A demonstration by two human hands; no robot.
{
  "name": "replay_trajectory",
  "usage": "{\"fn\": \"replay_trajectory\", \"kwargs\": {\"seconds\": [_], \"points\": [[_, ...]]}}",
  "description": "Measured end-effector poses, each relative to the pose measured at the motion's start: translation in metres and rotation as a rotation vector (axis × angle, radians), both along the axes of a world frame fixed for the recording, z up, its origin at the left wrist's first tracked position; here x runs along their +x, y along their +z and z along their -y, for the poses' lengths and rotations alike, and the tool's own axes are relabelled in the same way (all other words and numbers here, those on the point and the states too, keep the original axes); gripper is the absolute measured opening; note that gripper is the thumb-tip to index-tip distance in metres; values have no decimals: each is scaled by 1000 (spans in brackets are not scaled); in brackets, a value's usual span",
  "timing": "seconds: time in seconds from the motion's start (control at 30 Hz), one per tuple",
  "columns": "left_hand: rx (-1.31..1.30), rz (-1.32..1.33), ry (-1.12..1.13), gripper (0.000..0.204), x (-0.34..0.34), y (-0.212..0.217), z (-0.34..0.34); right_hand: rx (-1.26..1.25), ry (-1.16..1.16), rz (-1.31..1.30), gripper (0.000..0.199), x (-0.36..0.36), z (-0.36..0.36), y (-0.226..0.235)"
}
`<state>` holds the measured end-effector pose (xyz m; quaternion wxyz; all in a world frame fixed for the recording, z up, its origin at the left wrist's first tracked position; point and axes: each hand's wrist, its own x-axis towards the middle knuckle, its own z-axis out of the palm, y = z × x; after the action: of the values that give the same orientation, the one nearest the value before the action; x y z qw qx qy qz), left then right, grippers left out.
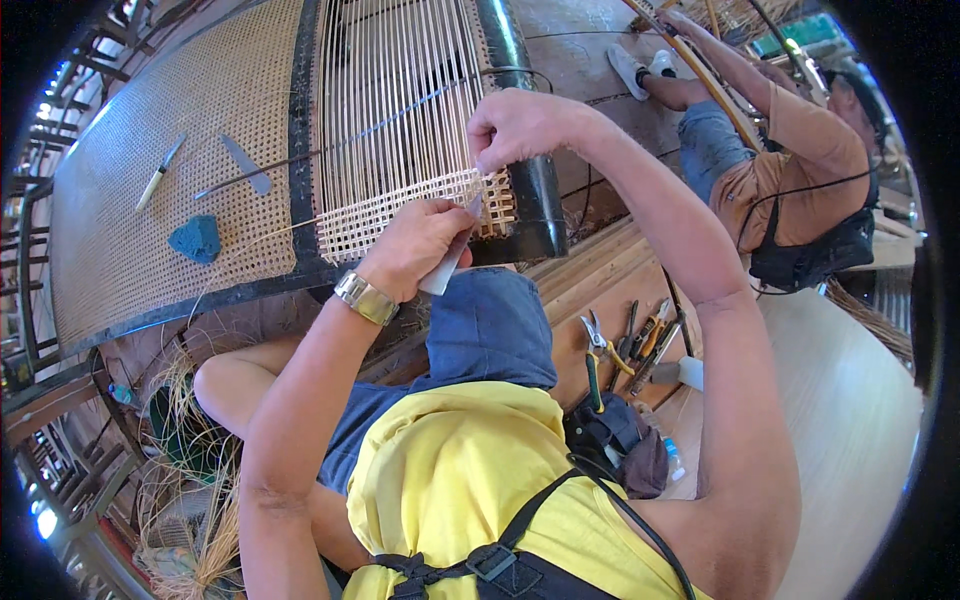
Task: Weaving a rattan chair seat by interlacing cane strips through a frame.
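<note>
My left hand [418, 245], with a metal watch at the wrist, grips a flat grey metal blade [440, 272]. The blade's narrow end points up at the woven cane band [365, 222] along the near end of a dark frame. Just above the band's right end, my right hand [525, 130] has its thumb and forefinger pinched together beside the right rail [535, 195]. What lies between those fingertips is too small to make out. Long parallel cane strands [400, 70] stretch away from the band. A thin dark rod [265, 170] crosses them at a slant.
On the finished cane panel [110, 240] at left lie a knife [160, 172], a flat metal blade [245, 165] and a blue-green block [196, 239]. Pliers [598, 350] and other tools are right of my knee. Loose cane [195, 540] hangs lower left. Another person [790, 160] sits at right.
</note>
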<state>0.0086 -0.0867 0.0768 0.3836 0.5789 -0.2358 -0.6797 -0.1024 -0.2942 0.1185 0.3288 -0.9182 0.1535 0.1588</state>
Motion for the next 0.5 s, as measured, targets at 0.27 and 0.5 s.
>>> {"fn": "replay_trajectory", "kwargs": {"seconds": [0.27, 0.5], "points": [[25, -110, 50, 17, -4, 7, 11, 44, 32, -135, 20, 10, 5, 3], [133, -214, -18, 18, 19, 8, 16, -109, 114, -182, 22, 25, 0, 8]]}}
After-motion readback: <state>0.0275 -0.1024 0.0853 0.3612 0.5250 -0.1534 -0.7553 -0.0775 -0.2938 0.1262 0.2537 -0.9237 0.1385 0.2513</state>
